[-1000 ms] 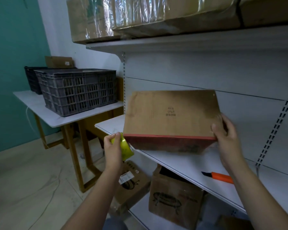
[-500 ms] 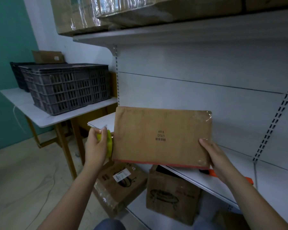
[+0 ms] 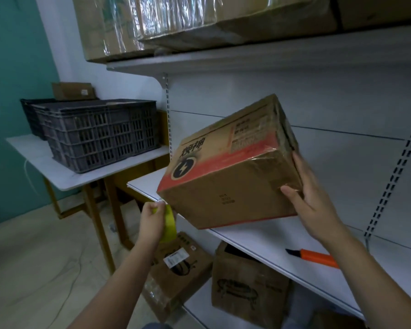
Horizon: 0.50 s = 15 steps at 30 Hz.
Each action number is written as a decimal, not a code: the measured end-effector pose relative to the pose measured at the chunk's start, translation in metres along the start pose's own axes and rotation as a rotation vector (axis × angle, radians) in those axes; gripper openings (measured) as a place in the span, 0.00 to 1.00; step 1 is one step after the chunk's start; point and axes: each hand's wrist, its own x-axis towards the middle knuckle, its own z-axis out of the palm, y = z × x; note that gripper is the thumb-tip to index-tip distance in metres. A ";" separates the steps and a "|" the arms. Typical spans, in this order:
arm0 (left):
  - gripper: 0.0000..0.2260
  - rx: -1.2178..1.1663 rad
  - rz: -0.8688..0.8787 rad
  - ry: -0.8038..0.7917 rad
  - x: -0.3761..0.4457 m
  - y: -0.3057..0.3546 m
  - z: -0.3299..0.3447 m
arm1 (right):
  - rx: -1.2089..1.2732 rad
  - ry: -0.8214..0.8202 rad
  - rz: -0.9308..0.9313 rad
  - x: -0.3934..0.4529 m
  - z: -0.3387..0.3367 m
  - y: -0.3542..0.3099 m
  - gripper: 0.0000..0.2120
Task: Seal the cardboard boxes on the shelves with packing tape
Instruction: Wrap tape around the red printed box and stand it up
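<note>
A brown cardboard box (image 3: 226, 172) with a red band and a lightning logo is tilted above the white middle shelf (image 3: 259, 238), its lower corner near the shelf's front edge. My right hand (image 3: 311, 200) grips its right end, thumb on the near face, fingers on the taped end. My left hand (image 3: 151, 219) holds a yellow-green roll of packing tape (image 3: 169, 223) just below the box's left corner, by the shelf's front edge. Clear tape glints on the box's right end.
An orange utility knife (image 3: 313, 257) lies on the middle shelf to the right. Two open cardboard boxes (image 3: 247, 286) stand on the lower shelf. Plastic-wrapped cartons (image 3: 176, 22) fill the top shelf. Grey crates (image 3: 97, 134) sit on a white table at left.
The box has been turned and tilted, so its printed red-banded side faces up and left instead of the plain face. My left hand with the tape roll has dropped lower.
</note>
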 end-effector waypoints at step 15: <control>0.48 -0.186 0.024 -0.063 -0.006 0.038 0.002 | 0.132 -0.091 0.220 -0.074 -0.027 0.006 0.49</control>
